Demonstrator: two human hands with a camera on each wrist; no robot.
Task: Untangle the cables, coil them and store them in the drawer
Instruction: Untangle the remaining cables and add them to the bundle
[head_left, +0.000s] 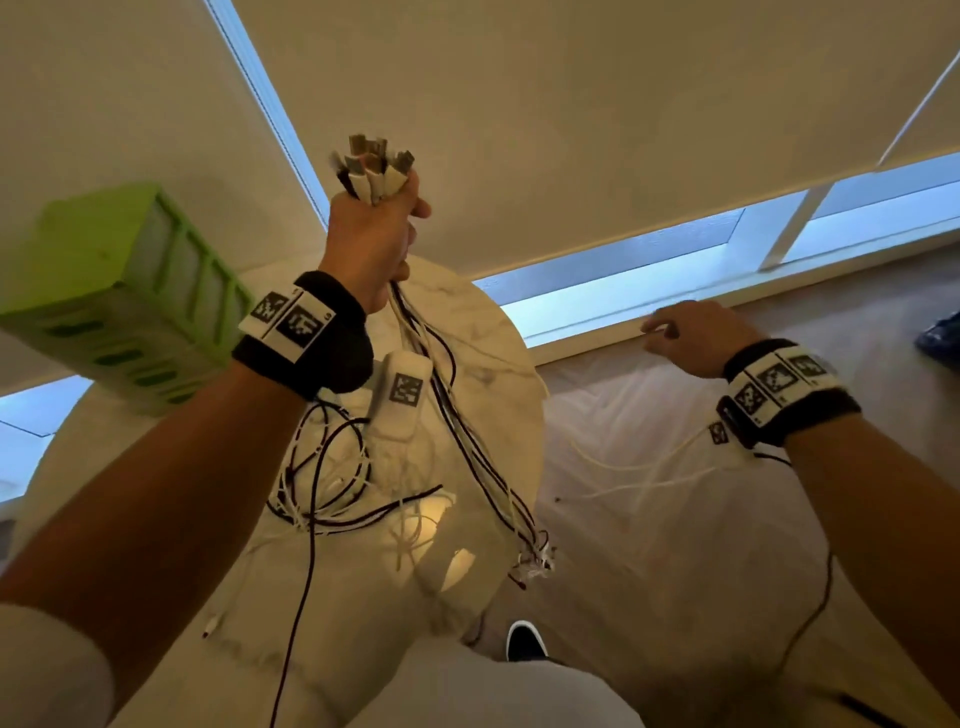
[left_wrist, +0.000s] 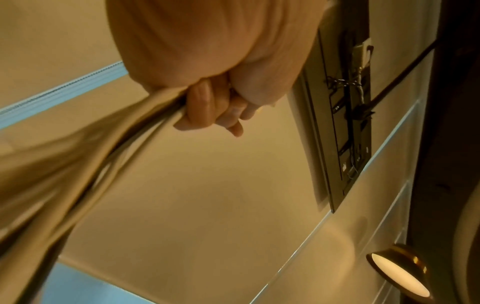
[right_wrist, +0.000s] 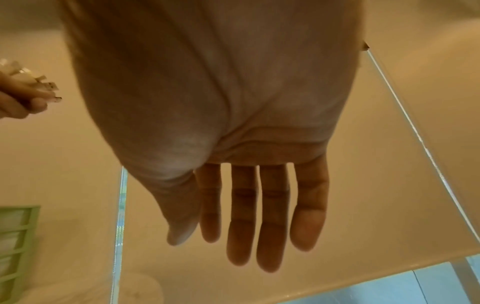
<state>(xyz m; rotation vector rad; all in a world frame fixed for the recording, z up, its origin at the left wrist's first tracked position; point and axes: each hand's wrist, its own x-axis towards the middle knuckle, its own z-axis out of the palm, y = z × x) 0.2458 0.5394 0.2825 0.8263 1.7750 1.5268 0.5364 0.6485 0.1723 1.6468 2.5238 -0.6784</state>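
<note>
**A:** ok so what's the room look like? start big.

**B:** Cream roller blinds (head_left: 597, 104) cover the windows, with strips of blue daylight along their edges. Below that is a wood floor (head_left: 857, 312) and a round marble table (head_left: 483, 332), pale with grey veining. A lime-green drawer unit (head_left: 119, 291) stands on the table's left side, its translucent drawer fronts facing right.

**A:** and the hands?

**B:** They're well apart. The left hand (head_left: 374, 234) is raised above the table in a tight fist around a bundle of cables (head_left: 452, 415). The USB plugs (head_left: 371, 169) stick out the top of the fist, white and dark ones mixed. The rest of the bundle hangs down from the fist to the table edge, where the far ends bunch up in a knot (head_left: 535, 556). The left wrist view shows the fingers (left_wrist: 205, 107) curled right around the strands.

**A:** right one holding anything?

**B:** Nope. The right hand (head_left: 696, 332) is out to the side over the floor, palm down. In the right wrist view the fingers (right_wrist: 272, 216) are straight and slightly spread, touching nothing.

**A:** anything else on the table?

**B:** A loose tangle of white and dark cables (head_left: 332, 478) lies under the left wrist.
</note>
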